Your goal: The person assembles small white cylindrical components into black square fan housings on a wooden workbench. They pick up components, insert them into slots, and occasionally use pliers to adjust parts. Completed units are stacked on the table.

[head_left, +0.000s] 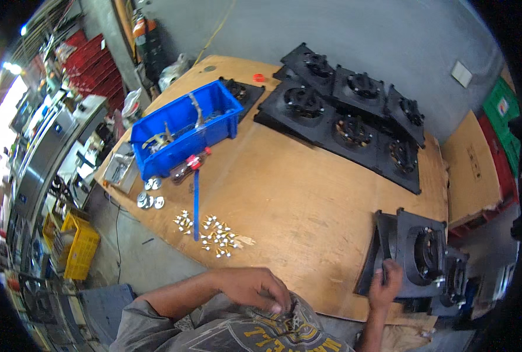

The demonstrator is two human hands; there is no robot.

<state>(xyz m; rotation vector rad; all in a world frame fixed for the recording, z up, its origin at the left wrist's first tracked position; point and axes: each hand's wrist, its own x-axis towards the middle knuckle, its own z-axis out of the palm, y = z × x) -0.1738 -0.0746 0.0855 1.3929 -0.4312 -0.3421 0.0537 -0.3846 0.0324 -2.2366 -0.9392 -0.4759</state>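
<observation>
Head view: work state at the bench point(308, 217). The right hand point(385, 283) is at the left side of the near panel point(405, 252), which is by the right edge of the bench, toward its near right corner. Its fingers are curled; whether they grip the panel's edge or a tool cannot be told. The left hand point(255, 288) is at the near edge, in front of the shirt point(237, 328), fingers bent downward; whether it pinches anything cannot be told.

Done, as far as shown: the near panel carries a round unit point(428, 256). The far panels point(320, 126), grouped and overlapping toward the far right corner, also carry units, so this fitting appears largely complete. Whether each unit is fully fastened is not visible.

Left, by judgement: the small white-and-yellow parts point(217, 232) lie loose near the left part of the near edge, seemingly unfitted. Silver discs point(146, 200) lie loose at the left edge. Between these and the far edge stands the blue bin point(205, 142), with items inside. Their intended use cannot be confirmed.
</observation>
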